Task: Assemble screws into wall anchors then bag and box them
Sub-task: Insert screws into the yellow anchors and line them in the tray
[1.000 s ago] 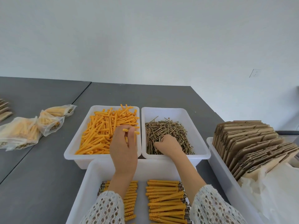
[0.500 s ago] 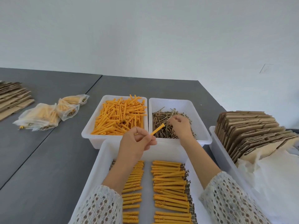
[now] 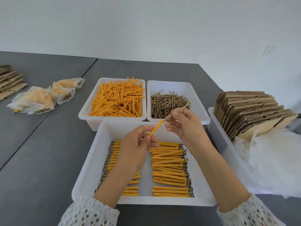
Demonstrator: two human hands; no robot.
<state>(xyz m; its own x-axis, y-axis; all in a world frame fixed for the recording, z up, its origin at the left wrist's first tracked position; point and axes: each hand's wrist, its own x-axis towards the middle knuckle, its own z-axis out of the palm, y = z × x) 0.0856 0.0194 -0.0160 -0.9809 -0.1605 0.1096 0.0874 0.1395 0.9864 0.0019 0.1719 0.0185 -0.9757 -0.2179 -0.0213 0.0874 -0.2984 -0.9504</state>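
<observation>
Grey table (image 3: 40,152): left hand (image 3: 136,147) pinches anchor (image 3: 155,128), right hand (image 3: 184,124) pinches screw (image 3: 176,112)

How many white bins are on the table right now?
4. One holds loose anchors, one beside it holds screws, the near one holds finished pieces under the hands, and one at right holds cardboard. More may sit out of frame.

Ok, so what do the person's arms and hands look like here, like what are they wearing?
Both hands are bare: the left hand and right hand show no gloves, rings or watch. The forearms are uncovered to mid-arm. Each arm ends in a white, open-knit lace sleeve with small holes and a scalloped cuff; the right one matches.
</observation>
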